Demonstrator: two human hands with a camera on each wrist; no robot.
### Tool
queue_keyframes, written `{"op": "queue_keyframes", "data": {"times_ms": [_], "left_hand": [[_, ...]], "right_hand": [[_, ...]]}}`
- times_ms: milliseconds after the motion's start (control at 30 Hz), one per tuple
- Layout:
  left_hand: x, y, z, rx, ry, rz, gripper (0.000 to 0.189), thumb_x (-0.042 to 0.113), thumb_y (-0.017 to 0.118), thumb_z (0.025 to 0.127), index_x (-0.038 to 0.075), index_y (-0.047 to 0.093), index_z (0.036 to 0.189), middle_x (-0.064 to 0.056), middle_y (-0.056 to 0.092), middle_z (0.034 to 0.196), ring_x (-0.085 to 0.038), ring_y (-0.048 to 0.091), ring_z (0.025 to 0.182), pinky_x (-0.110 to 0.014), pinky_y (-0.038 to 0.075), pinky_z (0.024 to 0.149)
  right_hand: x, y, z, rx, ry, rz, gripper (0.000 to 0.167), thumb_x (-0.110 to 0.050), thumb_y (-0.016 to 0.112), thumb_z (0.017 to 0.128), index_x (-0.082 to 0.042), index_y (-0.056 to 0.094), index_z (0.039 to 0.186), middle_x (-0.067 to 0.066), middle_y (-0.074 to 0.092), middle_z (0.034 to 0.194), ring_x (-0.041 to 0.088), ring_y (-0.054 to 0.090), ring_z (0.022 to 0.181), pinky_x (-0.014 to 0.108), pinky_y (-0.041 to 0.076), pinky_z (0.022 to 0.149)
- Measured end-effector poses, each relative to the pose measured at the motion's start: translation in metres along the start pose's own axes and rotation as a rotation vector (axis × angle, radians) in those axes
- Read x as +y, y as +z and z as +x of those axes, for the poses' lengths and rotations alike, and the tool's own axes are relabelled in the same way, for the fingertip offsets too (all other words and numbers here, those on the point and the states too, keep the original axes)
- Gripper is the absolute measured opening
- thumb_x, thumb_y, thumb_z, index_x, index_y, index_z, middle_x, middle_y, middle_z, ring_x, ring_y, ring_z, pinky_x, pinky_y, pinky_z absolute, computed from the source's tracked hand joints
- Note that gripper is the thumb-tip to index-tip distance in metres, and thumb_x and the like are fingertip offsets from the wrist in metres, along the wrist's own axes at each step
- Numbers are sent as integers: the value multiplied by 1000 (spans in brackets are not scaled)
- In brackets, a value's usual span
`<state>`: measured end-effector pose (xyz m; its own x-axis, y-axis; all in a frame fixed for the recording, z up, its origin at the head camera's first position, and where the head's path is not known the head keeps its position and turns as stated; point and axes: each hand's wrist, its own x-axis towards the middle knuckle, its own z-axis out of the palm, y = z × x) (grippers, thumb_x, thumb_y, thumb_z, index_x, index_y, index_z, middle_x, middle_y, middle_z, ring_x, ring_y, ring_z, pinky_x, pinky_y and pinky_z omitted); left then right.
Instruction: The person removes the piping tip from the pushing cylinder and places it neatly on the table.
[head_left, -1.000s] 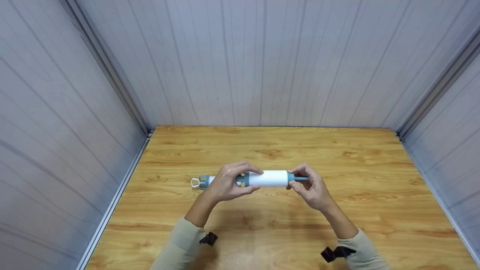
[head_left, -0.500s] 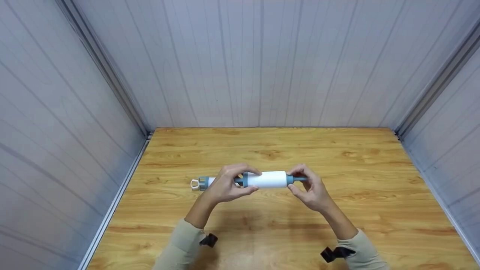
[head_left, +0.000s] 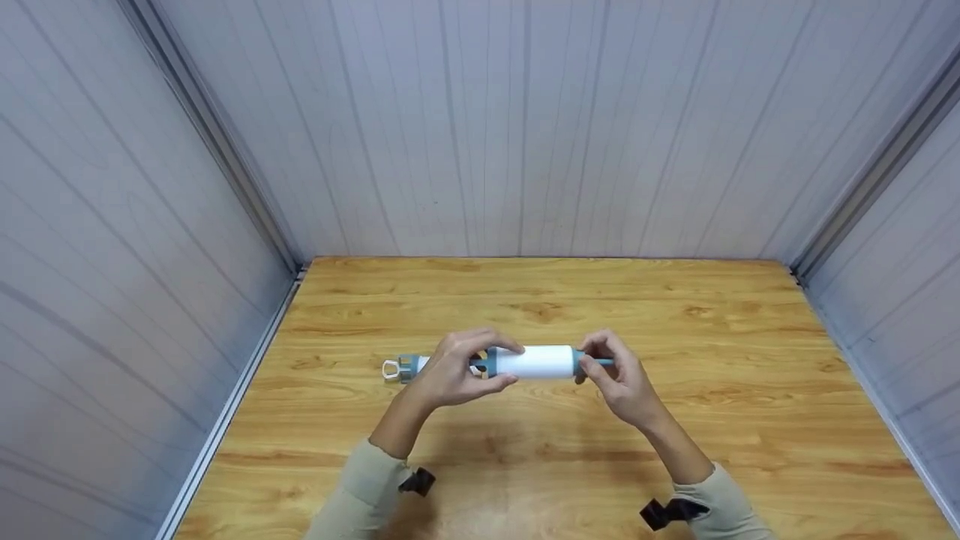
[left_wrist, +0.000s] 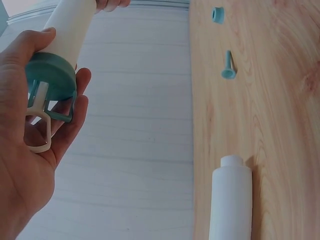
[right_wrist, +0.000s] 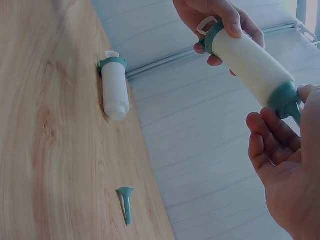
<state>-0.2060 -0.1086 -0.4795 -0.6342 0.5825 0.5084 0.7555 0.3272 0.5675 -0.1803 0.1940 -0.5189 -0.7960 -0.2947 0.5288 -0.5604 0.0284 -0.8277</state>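
A white piping syringe [head_left: 536, 361] is held level over the table in the head view. Its left end has a teal collar [left_wrist: 52, 72] with a pale ring handle [left_wrist: 41, 130]; at the right end sits a teal nozzle [right_wrist: 285, 100]. My left hand [head_left: 454, 367] grips the collar end, thumb along the barrel, index finger on the opposite side. With thumb and fingers, my right hand [head_left: 619, 375] pinches the nozzle's wide base, its thin tip pointing right past the fingers. Parts of the collar and nozzle are hidden by the fingers.
A second white syringe [right_wrist: 115, 90] with a teal collar lies on the wooden table [head_left: 540, 450], partly behind my left hand in the head view. A loose teal nozzle [left_wrist: 228, 70] and small teal ring [left_wrist: 218, 15] lie there too. Pale panels [head_left: 480, 127] enclose the table.
My right thumb and fingers have shifted around the nozzle base, the thumb now higher across it. My left hand and the syringe stay nearly still.
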Motion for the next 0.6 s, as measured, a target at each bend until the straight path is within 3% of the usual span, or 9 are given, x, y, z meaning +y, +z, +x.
{"op": "queue_keyframes", "data": {"times_ms": [433,600], "left_hand": [[1,1,-1,-23,-15,15,30,24,88,97,14,82,125,-11,86,121,-27,82,96,-30,62,77],[1,1,-1,-14,-16,13,30,25,88,97,14,82,124,-10,86,121,-27,82,96,-28,62,76]], "right_hand": [[0,-1,-3,-11,9,17,12,16,52,108,13,54,120,-11,68,106,5,69,86,21,62,76],[2,-2,-3,-20,-34,44,18,20,53,104,16,54,121,-10,68,113,6,71,91,21,63,79]]}}
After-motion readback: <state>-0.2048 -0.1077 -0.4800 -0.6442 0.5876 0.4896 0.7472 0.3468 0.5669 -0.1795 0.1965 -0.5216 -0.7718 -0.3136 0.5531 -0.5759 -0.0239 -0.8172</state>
